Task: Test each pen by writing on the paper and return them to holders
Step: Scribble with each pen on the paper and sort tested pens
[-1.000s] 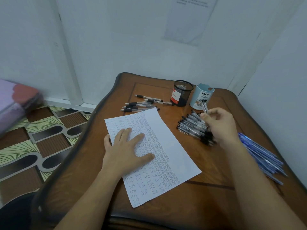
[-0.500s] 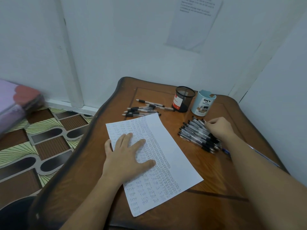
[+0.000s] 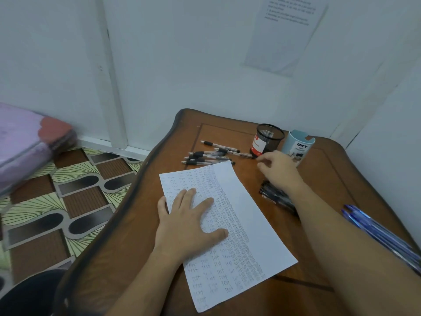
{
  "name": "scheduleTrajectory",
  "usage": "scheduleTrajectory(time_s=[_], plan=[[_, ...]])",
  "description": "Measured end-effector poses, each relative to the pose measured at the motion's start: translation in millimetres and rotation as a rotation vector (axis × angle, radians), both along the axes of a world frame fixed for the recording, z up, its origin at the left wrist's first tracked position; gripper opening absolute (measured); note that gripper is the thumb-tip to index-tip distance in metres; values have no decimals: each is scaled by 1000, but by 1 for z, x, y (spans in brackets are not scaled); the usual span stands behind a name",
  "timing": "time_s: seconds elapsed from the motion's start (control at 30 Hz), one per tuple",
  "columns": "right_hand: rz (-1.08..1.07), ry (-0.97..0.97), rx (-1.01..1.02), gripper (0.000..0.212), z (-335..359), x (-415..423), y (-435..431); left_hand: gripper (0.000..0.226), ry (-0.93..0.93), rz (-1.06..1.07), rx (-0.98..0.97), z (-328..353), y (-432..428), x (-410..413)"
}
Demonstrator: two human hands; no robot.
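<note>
- Far left, a pink-purple bundle sits on the patterned floor. It's pretty blurry, so no idea what it really is.
- The brown wooden table fills the middle and right, pushed up near the white wall.
- The left hand lies flat on the paper, palm down, fingers straight and spread, thumb sticking out to the side. It's pressing on the sheet and not gripping anything.
- The paper runs at a slant across the table and is covered in rows of small scribbled words, with a blank strip down its right edge.
- Just past the paper's far corner there's a bunch of loose black pens lying flat on the wood, more or less side by side.
- Behind those stands a black mesh cup with a red and white label. It's upright, and I can't see any pens in it from this angle.
- The right hand is reaching in front of that cup, fingers curled, fingertips right by the end of the nearest loose pen. It's smeared, so I honestly can't tell whether it's pinching a pen or just touching one.
- Just beside the mesh cup, a light blue cup marked "DIY" stands upright, partly hidden by the right hand.
- A pile of black pens lies under the right wrist and forearm.
- Far right, some blue pens lie in a row near the table edge.
</note>
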State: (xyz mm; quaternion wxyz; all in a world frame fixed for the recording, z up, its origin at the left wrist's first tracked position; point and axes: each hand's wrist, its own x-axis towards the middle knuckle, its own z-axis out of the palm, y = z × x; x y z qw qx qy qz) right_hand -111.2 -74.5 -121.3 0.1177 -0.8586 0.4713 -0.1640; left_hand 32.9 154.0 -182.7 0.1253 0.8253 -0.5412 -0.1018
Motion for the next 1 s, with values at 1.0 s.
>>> scheduleTrajectory(time_s=[1.0], plan=[[-50, -857, 670, 17, 42, 15, 41, 84, 40, 3, -24, 2, 4, 5]])
